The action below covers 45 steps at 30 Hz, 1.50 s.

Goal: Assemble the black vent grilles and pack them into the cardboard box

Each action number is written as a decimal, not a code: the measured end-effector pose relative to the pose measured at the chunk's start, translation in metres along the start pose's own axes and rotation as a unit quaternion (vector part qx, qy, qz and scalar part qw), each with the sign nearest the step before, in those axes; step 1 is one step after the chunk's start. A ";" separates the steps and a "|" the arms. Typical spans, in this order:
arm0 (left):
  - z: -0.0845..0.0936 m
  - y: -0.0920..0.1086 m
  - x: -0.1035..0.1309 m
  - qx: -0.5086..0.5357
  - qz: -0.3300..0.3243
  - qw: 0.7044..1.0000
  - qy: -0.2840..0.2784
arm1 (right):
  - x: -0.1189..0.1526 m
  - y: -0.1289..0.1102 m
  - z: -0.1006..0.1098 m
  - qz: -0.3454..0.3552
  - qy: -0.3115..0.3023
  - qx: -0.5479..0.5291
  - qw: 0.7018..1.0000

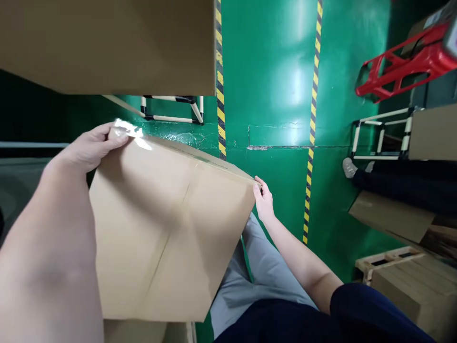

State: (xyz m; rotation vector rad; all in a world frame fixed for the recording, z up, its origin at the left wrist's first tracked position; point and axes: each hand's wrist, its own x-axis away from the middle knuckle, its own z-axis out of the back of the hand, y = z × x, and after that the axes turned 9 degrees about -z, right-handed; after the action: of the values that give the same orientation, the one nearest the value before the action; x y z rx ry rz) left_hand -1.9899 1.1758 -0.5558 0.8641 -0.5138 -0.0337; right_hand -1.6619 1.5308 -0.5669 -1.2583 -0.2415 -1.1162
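Brown rectangular cardboard box (pixel 207 247), one, tilted, spans the space between the fingers of two bare hands, a taped seam (pixel 170 233) running down its face. The left hand (pixel 100 145) has thumb and fingers pinched together on one crinkled, shiny clear tape strip (pixel 137 135) at the box's far left corner; the right hand (pixel 263 197) grips the far right corner, thumb on the face, fingers curled round the edge. Beyond the left fingers are one bigger brown cardboard carton (pixel 114 47) and one cream pipe frame with black joints (pixel 173 119). Two yellow-and-black striped lines (pixel 221 114) cross the green floor (pixel 267 57), one between the hands' fingers, one right of them. Well right stand one red openwork plastic frame (pixel 437 59) and one co-worker's dark-trousered legs (pixel 410 183).
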 end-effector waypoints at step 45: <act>-0.037 -0.028 -0.011 -0.065 -0.008 0.893 0.445 | -0.104 -0.150 -0.279 0.218 -0.446 0.234 0.836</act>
State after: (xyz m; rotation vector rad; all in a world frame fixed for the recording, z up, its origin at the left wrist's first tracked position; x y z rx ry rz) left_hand -1.9776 1.1864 -0.6008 0.6624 0.3576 0.3022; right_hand -1.9417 1.3676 -0.6443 -1.2138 -0.8273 0.0103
